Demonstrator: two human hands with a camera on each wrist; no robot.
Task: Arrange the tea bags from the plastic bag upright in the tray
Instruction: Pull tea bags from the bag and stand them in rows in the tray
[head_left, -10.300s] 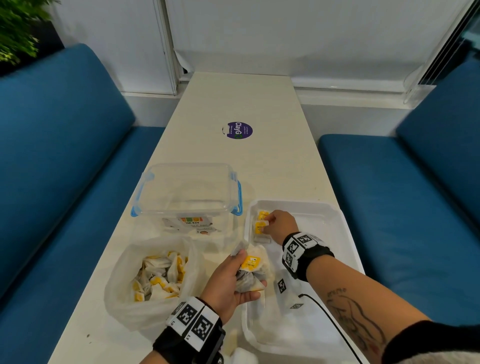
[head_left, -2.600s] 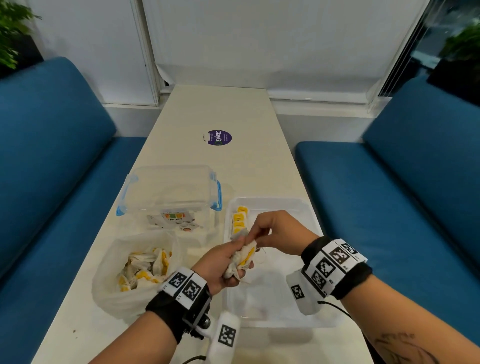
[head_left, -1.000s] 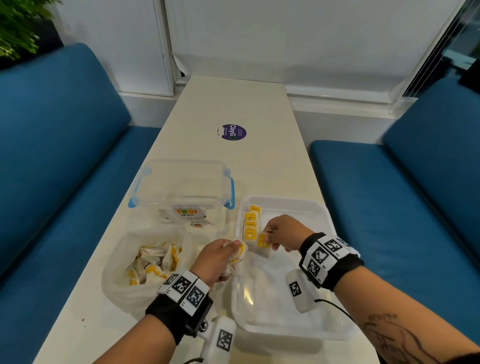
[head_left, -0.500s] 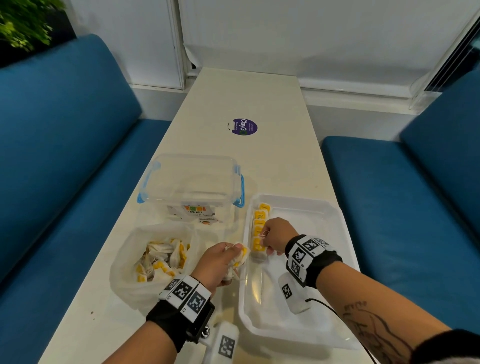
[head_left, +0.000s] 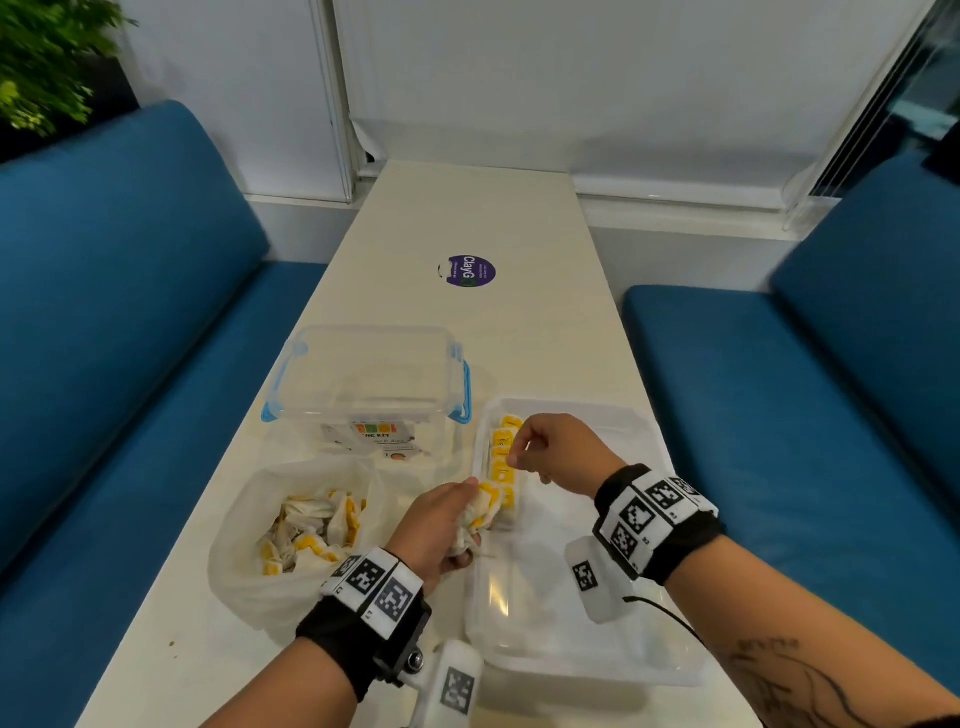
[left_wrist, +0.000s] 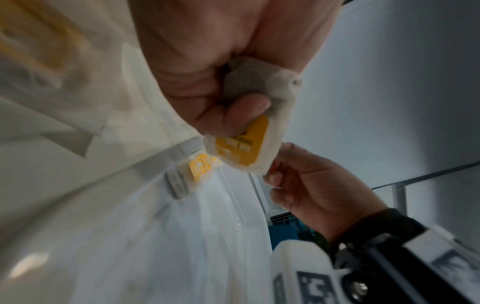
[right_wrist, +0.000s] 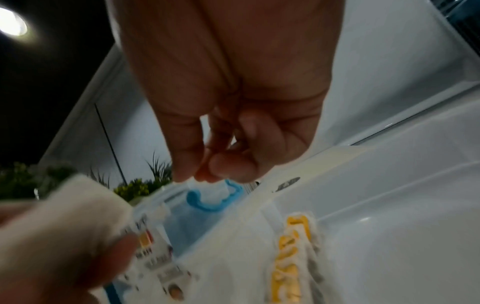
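Two hands are at work over the white desk (head_left: 524, 332). We find the left hand (head_left: 434, 527) clenched round a small bunch of tea bags (head_left: 480, 514) at the near left rim of the white tray (head_left: 644, 670). The right hand (head_left: 558, 452) hangs above the tray's far left corner with fingers curled; whether it pinches anything, the head view does not settle.

From the left wrist view we note what the head view hides: the held tea bags (left_wrist: 249, 144) show a yellow tag whose print is too blurred to read, and the right hand's fingertips (left_wrist: 275, 176) touch their lower edge. In the right wrist view the right hand (right_wrist: 223, 164) has thumb and finger pressed together on a small white scrap we cannot identify.

One row of tea bags (head_left: 503, 470) stands upright along the tray's left wall. More lie loose in the plastic bag (head_left: 249, 587) left of the tray. Behind it stands a clear box (head_left: 369, 374) with blue clips, its label reading in part "KIT". A purple sticker (head_left: 470, 271) farther up the desk reads "ClayG".
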